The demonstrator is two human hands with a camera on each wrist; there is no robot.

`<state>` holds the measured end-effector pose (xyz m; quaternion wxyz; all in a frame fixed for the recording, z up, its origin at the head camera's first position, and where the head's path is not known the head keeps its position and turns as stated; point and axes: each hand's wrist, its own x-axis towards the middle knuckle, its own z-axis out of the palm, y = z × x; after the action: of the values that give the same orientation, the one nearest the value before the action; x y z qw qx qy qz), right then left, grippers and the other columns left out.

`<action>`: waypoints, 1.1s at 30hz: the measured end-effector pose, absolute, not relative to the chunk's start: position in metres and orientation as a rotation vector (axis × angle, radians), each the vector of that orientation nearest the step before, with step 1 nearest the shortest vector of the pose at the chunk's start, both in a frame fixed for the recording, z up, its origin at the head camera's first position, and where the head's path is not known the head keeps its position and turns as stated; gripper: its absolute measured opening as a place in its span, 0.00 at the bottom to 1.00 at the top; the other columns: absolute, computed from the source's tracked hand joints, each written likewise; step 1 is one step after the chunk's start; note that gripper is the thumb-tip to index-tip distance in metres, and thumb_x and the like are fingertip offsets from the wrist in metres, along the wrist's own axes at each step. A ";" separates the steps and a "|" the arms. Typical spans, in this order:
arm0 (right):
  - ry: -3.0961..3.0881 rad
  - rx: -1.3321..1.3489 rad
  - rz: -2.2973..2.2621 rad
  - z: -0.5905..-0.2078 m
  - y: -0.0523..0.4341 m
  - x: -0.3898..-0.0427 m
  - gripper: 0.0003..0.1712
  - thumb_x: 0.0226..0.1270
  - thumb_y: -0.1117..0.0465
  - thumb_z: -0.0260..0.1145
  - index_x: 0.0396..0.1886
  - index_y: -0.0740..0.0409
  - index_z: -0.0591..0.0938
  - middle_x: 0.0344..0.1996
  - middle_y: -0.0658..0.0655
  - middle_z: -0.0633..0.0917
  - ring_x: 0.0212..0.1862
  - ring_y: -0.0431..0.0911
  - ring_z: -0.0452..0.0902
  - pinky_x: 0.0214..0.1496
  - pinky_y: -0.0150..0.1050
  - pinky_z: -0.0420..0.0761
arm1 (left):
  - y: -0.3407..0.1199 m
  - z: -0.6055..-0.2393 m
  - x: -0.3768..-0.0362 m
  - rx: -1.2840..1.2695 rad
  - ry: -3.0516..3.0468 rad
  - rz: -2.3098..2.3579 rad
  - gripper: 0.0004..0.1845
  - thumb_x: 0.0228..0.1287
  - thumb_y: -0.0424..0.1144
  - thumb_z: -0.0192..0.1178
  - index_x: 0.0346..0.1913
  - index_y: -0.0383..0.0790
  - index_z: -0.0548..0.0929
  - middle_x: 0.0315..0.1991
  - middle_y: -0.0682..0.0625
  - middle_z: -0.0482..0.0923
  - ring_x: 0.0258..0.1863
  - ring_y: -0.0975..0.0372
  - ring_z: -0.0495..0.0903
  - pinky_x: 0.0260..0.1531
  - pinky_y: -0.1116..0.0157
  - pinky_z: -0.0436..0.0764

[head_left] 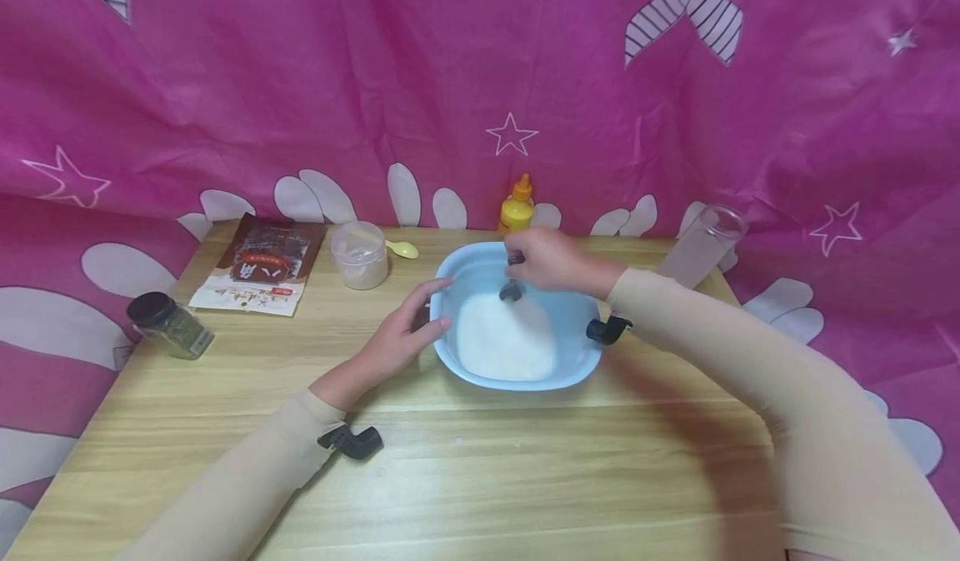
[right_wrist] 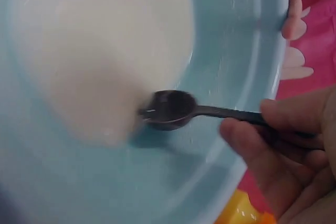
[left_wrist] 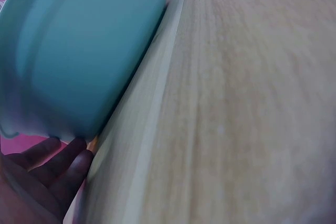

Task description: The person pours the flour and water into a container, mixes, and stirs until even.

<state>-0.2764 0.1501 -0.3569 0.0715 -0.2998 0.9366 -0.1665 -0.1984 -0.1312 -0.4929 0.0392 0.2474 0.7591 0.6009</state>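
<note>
A light blue basin (head_left: 577, 328) with a heap of white powder (head_left: 504, 340) stands in the middle of the wooden table (head_left: 480, 478). My right hand (head_left: 551, 261) pinches a dark spoon (head_left: 512, 288), whose bowl (right_wrist: 168, 109) touches the edge of the white powder (right_wrist: 100, 56) inside the basin (right_wrist: 236, 51). My left hand (head_left: 408, 328) rests against the basin's left rim, thumb over the edge. In the left wrist view the fingers (left_wrist: 50, 169) lie under the basin's outer wall (left_wrist: 84, 56).
At the back stand a yellow squeeze bottle (head_left: 516, 207), a small clear tub (head_left: 361, 254) with a pale spoon (head_left: 403, 249), and a brown packet (head_left: 258, 273). A dark-lidded jar (head_left: 168, 325) lies at the left edge. A clear tumbler (head_left: 705, 244) stands back right.
</note>
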 end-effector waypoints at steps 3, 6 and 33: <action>2.805 -0.911 -0.405 -0.350 0.159 -0.274 0.18 0.72 0.65 0.79 0.27 0.54 0.78 0.21 0.52 0.72 0.29 0.48 0.70 0.32 0.39 0.72 | -0.132 -0.491 -0.198 0.760 2.333 1.838 0.33 0.85 0.41 0.62 0.86 0.49 0.66 0.85 0.39 0.64 0.74 0.39 0.78 0.70 0.44 0.83; 2.730 -0.900 -0.331 -0.345 0.164 -0.269 0.17 0.71 0.64 0.79 0.26 0.53 0.79 0.21 0.50 0.77 0.29 0.45 0.77 0.33 0.39 0.75 | -0.133 -0.490 -0.198 0.764 2.335 1.838 0.33 0.85 0.41 0.62 0.86 0.48 0.66 0.84 0.39 0.64 0.74 0.39 0.78 0.70 0.45 0.84; 2.794 -0.901 -0.655 -0.364 0.145 -0.271 0.10 0.75 0.61 0.79 0.36 0.53 0.84 0.30 0.49 0.87 0.34 0.47 0.79 0.34 0.40 0.81 | -0.131 -0.492 -0.198 0.763 2.315 1.840 0.33 0.86 0.42 0.61 0.87 0.49 0.65 0.87 0.41 0.61 0.78 0.40 0.74 0.73 0.46 0.80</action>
<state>-0.2710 0.1447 -0.3639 0.0669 -0.2987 0.9269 -0.2171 -0.1981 -0.1313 -0.4918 0.0439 0.2496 0.7573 0.6019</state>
